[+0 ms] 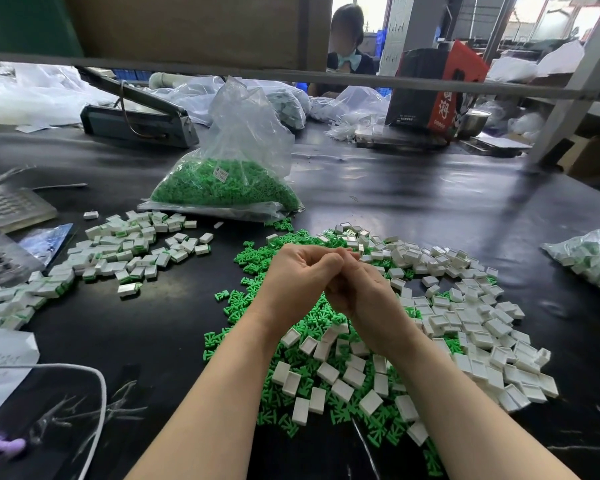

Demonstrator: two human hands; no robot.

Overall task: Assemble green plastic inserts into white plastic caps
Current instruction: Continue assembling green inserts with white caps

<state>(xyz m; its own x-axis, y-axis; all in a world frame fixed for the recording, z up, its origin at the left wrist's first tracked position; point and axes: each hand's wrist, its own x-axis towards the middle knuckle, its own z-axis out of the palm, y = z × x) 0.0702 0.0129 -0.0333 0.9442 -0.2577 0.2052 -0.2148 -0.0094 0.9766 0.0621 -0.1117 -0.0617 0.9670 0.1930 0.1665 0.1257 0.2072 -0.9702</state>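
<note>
On the left of the black tabletop [174, 306] a loose heap of finished pieces [118, 251] is lying — small white rectangular plastic caps with green plastic showing at their edges; judging by its size, a fair share of the work is done, though more seems to be waiting than is finished.

Behind and slightly right of that heap, a clear plastic bag of green plastic inserts [229, 181] is sitting upright, its top crumpled and its lower part packed full; a small white label is showing through the film.

In the middle, the left hand [295, 275] and the right hand [357, 289] are meeting just above the table, fingers curled inward and touching; they are probably pressing an insert into a cap, but the fingers are hiding whatever is between them, so I cannot tell what either hand is holding.

Under and around the hands, loose green plastic inserts [253, 254] are spreading across the table; to their right, a wide scatter of empty white plastic caps [471, 320] is lying, many with the hollow side up — still to be filled.

At the far right edge, another clear plastic bag [593, 254] is lying on its side, holding white pieces with green showing.
</note>
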